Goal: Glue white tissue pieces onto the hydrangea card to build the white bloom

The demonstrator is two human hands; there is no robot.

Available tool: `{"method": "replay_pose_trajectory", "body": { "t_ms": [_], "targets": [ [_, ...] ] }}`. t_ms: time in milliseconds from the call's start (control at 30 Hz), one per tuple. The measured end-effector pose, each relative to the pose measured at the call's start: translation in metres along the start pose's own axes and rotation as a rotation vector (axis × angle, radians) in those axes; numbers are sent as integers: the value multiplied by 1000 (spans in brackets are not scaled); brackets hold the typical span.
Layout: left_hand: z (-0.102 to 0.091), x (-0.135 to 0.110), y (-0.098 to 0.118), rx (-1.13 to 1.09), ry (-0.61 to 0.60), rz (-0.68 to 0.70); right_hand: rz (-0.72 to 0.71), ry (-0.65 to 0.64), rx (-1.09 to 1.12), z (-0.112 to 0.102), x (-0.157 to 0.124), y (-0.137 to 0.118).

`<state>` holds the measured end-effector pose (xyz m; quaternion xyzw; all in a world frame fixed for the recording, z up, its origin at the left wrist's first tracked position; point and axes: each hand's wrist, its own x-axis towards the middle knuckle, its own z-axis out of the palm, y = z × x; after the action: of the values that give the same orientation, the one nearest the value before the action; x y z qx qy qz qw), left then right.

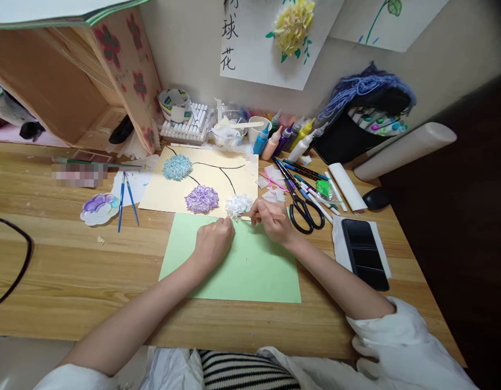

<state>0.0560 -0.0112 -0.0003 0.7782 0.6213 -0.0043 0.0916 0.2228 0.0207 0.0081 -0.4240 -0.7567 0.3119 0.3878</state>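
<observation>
My right hand is closed in a pinch round a slim light-brown wooden stick. The stick's far end lies at the white puffy flower, where a little green shows; its exact tip is too small to make out. My left hand rests as a closed fist just below that flower, with nothing showing in it. Under both hands lies a green sheet. Behind it, a cream sheet with drawn black stems also bears a purple flower and a blue one.
Black scissors lie right of my right hand, beside scattered pens and paper scraps. Paint bottles and a marker box line the wall. Two blue brushes and a paint palette are left; a black case is right.
</observation>
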Motion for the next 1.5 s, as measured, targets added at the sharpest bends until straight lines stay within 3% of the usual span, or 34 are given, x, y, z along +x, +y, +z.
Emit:
{"method": "replay_pose_trajectory", "body": {
  "t_ms": [167,300,533,800,967,1300,1500],
  "targets": [
    [-1,0,0,15,-7,5,-212,-31,-50,-1,-7,-2],
    [0,0,0,21,-6,14,-300,-79,-137,3,-8,1],
    [3,0,-1,23,11,15,-294,-26,-205,5,-6,5],
    [2,-1,-1,27,2,24,-271,-76,-256,11,-2,11],
    [2,0,-1,22,-9,40,-174,-44,-225,13,5,6],
    [2,1,-3,44,-19,65,263,99,-56,25,27,-5],
    [3,2,-2,54,-30,49,255,107,54,11,22,-16]
  ]
}}
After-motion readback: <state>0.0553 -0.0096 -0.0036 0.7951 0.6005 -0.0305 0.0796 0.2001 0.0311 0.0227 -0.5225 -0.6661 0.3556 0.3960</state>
